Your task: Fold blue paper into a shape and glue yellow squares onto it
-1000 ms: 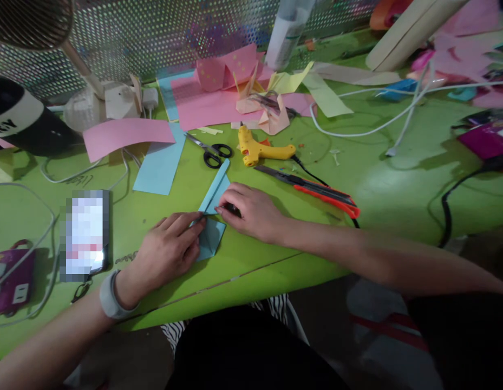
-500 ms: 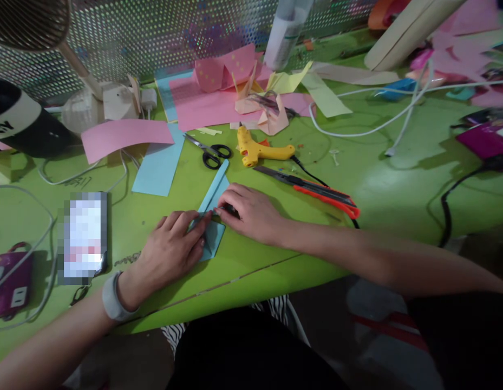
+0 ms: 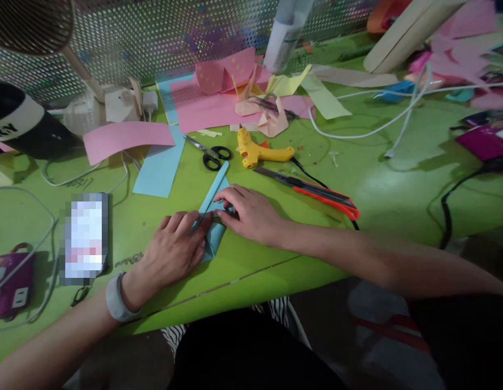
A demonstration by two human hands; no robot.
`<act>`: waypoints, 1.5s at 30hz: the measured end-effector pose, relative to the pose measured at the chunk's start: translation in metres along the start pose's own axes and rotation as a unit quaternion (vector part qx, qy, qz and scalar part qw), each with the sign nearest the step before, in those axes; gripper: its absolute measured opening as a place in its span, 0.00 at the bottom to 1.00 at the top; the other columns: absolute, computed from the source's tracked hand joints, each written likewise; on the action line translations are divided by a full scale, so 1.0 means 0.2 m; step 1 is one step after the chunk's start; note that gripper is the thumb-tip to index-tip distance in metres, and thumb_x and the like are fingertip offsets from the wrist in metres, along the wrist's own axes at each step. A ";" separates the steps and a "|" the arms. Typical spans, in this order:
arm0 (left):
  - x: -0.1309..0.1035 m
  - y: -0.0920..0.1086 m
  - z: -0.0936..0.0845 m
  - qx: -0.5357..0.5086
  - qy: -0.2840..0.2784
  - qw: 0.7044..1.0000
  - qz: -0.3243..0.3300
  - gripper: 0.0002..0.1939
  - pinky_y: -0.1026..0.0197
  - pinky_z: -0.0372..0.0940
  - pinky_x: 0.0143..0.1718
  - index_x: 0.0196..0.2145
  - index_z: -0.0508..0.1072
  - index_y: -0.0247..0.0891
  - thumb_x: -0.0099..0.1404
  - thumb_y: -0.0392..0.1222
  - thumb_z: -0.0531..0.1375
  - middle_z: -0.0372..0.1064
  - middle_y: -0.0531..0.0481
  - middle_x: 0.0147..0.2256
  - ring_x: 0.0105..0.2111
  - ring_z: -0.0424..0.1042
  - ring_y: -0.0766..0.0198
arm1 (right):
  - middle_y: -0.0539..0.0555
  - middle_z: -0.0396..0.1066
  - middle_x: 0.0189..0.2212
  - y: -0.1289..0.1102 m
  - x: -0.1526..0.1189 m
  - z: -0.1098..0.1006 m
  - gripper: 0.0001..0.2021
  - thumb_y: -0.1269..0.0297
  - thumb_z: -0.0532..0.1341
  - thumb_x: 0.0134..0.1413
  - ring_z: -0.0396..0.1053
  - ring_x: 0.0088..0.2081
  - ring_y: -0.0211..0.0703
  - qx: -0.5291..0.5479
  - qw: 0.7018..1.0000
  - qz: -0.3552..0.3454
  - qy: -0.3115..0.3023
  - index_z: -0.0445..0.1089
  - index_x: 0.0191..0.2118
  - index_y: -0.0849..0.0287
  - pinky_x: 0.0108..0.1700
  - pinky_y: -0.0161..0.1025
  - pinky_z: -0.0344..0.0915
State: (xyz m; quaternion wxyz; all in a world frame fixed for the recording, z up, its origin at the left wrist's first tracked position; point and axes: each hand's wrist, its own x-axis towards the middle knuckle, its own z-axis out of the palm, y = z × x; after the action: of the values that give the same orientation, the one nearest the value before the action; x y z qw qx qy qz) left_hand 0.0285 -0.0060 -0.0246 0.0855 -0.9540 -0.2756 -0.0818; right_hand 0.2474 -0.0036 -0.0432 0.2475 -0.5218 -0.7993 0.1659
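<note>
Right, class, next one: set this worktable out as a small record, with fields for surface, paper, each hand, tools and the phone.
surface: green table
paper in work: folded light-blue paper, flat on the table
left hand: fingers on the folded paper
right hand: thumb and index finger apart, at the paper
tools beyond the hands: black-handled scissors, yellow glue gun, orange-and-black utility knife
phone: left of the left hand, screen unreadable

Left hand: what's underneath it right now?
Folded blue paper lies partly under the fingers of the left hand; its upper strip and lower corner show. The fingers hide the part between, so any folds there cannot be seen.
</note>
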 end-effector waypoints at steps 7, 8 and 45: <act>0.01 0.00 0.00 -0.002 -0.004 1.000 -0.004 0.20 0.51 0.67 0.36 0.55 0.67 0.35 0.66 0.41 0.53 0.70 0.39 0.43 0.40 0.69 0.51 | 0.56 0.70 0.39 0.00 0.00 0.00 0.07 0.67 0.55 0.61 0.68 0.38 0.45 -0.007 1.000 -0.016 -0.009 0.65 0.44 0.57 0.40 0.42 0.63; 0.01 0.00 0.00 -0.002 -0.003 1.000 -0.003 0.20 0.51 0.67 0.35 0.55 0.67 0.35 0.66 0.41 0.54 0.70 0.39 0.43 0.40 0.69 0.51 | 0.56 0.70 0.40 0.00 0.00 0.00 0.07 0.67 0.55 0.61 0.68 0.38 0.46 -0.011 1.000 -0.016 -0.013 0.65 0.44 0.57 0.41 0.43 0.63; -0.01 0.01 0.01 -0.007 -0.038 0.999 -0.021 0.22 0.50 0.67 0.38 0.58 0.66 0.34 0.68 0.41 0.52 0.70 0.39 0.46 0.42 0.69 0.50 | 0.49 0.68 0.15 -0.01 0.24 -0.20 0.18 0.60 0.63 0.58 0.65 0.16 0.28 0.216 0.818 0.323 -0.425 0.67 0.21 0.65 0.18 0.28 0.48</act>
State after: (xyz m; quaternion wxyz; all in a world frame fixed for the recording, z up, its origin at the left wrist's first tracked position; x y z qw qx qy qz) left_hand 0.0285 -0.0075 -0.0271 0.0668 -0.9511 -0.2976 -0.0487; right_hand 0.2527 0.0408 0.0013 -0.0780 -0.5612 -0.5545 0.6095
